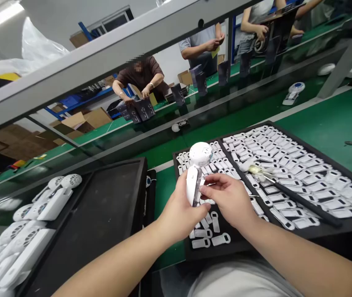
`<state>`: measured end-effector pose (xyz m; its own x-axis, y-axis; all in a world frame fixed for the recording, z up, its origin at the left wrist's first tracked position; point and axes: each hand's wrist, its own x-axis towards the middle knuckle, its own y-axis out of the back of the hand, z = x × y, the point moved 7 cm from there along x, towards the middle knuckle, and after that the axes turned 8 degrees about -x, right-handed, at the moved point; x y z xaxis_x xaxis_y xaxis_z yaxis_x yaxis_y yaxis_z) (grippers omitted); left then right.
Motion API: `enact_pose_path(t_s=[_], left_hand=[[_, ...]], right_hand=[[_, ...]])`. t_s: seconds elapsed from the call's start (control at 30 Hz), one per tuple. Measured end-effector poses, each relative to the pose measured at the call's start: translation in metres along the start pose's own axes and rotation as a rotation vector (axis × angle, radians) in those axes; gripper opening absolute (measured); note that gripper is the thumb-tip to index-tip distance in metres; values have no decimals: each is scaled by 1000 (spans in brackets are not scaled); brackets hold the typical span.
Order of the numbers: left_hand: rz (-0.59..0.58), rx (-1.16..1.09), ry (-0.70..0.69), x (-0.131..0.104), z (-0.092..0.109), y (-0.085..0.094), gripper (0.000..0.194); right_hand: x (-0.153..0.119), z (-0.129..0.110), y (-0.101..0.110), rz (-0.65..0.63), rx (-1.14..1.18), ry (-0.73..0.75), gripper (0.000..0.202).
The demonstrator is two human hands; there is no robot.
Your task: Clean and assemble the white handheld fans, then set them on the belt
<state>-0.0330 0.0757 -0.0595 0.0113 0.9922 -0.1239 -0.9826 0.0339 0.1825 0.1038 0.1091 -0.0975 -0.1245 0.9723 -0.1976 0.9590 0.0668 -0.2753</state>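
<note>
A white handheld fan [200, 154] with a round head stands upright between my hands, near the middle of the view. My left hand [179, 210] is wrapped round its handle from the left. At the handle's right side, my right hand [227, 196] has its thumb and index finger pinched together; what they hold, if anything, is too small to tell. Beneath and beyond both hands lies a black tray [191, 248] with many small white covers [221, 239] in rows. A black-handled tool [302, 201] with a pale tip rests across the covers on the right.
On the left, a black tray [108, 202] bears several white fans [24, 243] along its side. More fans [294, 93] are on the green conveyor. A grey metal beam [108, 53] crosses above. Beyond it, people handle dark boxes [137, 110] at another line.
</note>
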Motion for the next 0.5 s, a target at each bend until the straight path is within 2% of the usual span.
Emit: enact_pose_path(t_s=[0.2,0.3,0.37,0.4,0.47,0.5], left_hand=[[-19,117,-8,-1,-6,1,84],[0,19,-5,2,-10,3,82],[-5,-142,68,5,-16,3,80],[-10,-230,117,7,-18,2,79],[-10,-379,193,10,-21,1,76],[-4,-431,207,11,-20,2,74]], right_hand=[[-3,5,-8,20,-194,136,35],[1,0,1,-41,-385,304,35],[8,-3,29,-9,-740,454,44],[12,-4,50,57,-969,509,50],[24,1,105,283,-1464,457,51],[29,6,128,317,-1672,401,49]])
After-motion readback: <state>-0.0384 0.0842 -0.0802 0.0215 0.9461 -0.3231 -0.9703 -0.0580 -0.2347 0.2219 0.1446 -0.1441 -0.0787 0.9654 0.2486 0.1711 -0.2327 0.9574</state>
